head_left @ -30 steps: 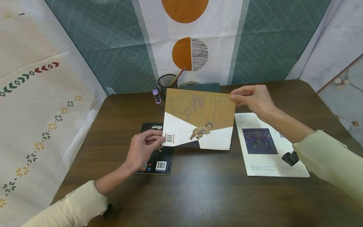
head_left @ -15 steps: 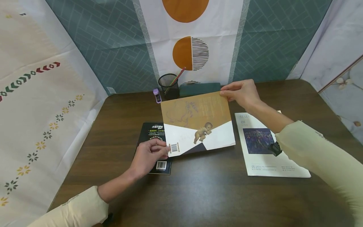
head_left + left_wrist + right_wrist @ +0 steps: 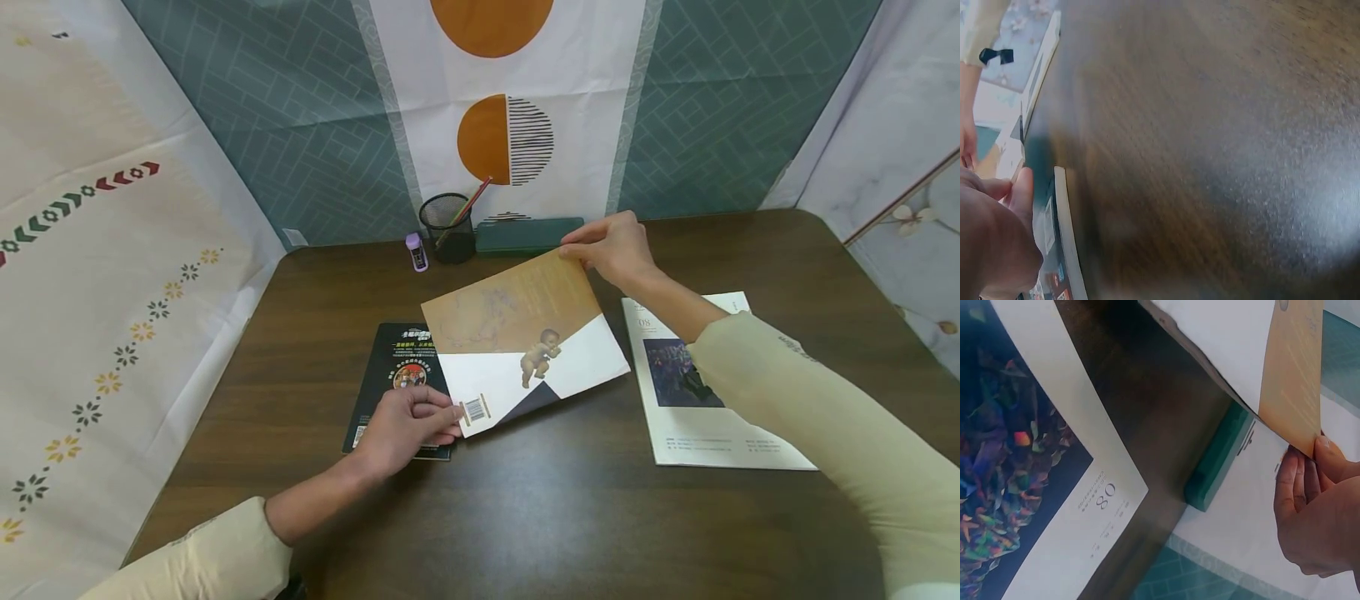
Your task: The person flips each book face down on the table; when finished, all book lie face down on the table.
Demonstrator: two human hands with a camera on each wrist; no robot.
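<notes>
A tan and white book (image 3: 525,337), with a baby figure and a barcode on its cover, is held tilted above the table between both hands. My left hand (image 3: 408,429) pinches its lower left corner by the barcode. At the opposite upper corner, my right hand (image 3: 615,250) grips the tan edge between thumb and fingers, seen closely in the right wrist view, where the book (image 3: 1291,375) hangs over the table. Beneath the left hand lies a black book (image 3: 375,379), partly covered by hand and held book. A white book (image 3: 720,437) with a dark picture lies under the right forearm.
At the table's back edge stand a purple-capped glue stick (image 3: 416,252), a black mesh pen holder (image 3: 452,237) with pencils, and a green box (image 3: 528,237). Patterned cloth (image 3: 690,108) hangs behind the dark wooden table (image 3: 555,517).
The tan and white book has turned counterclockwise and come lower. My right hand has shifted left, my left hand slightly down and right, uncovering the green box and more of the black book.
</notes>
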